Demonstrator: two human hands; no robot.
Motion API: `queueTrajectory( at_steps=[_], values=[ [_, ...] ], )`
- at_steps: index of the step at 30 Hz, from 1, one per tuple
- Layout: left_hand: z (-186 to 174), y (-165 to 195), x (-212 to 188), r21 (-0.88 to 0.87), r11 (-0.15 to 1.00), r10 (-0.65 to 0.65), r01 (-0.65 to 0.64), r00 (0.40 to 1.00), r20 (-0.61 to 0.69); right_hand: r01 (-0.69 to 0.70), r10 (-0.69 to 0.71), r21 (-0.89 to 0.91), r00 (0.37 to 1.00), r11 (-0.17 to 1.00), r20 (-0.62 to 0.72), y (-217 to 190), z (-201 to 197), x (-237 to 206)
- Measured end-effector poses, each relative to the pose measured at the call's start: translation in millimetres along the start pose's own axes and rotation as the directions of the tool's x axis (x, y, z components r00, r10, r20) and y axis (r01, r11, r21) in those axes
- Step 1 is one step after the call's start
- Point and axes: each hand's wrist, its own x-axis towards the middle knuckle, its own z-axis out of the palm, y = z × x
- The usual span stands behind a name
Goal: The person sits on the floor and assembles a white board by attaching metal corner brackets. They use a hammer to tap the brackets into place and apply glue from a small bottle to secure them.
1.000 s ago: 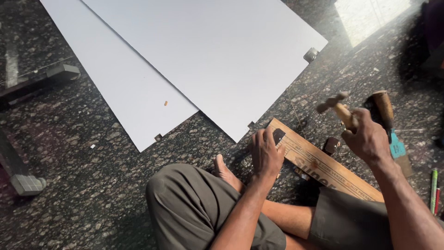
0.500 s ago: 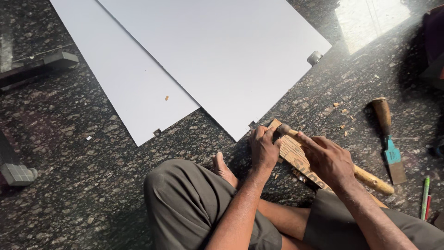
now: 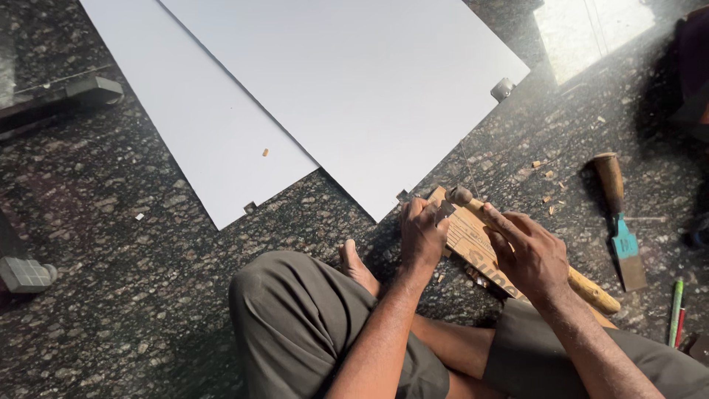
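We're getting just one view: head cam, worn by the person, looking steeply down & slightly fwd at the dark speckled floor (image 3: 111,310). It's sitting fairly close, approx arm's reach above the work. The bent knees (image 3: 295,318) are filling the bottom edge, left hand (image 3: 422,236) & right hand (image 3: 528,255) are sitting lower centre-right. The white panels (image 3: 354,89) are running out of frame at top, a chisel (image 3: 619,222) is lying near the right edge. No 2nd view, so nothing is overlapping.
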Motion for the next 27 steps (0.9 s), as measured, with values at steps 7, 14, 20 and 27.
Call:
queueTrajectory(
  at_steps=[7, 14, 20, 27],
  values=[
    [3.8, -2.1, 0.1, -0.039, 0.999, -0.006, 0.005, 1.0, -0.027, -0.027, 0.028, -0.035, 0.999, 0.999, 0.034, 0.9, 0.9, -2.2],
    [3.7, -3.0, -0.1, -0.041, 0.998, 0.045, -0.049, 0.995, -0.089, -0.067, 0.075, -0.068, 0.99, 0.995, 0.118, 2.0, -2.9, -1.7],
    [3.4, -0.7, -0.7, -0.025, 1.0, -0.015, 0.014, 0.999, -0.043, -0.113, 0.158, -0.169, 0.946, 0.979, 0.284, 11.7, 0.1, -7.5],
    [4.5, -3.1, -1.5, -0.024, 0.999, 0.027, -0.029, 0.996, -0.083, -0.109, 0.109, -0.008, 0.992, 0.994, 0.064, 15.4, 3.5, -14.1]
  ],
)
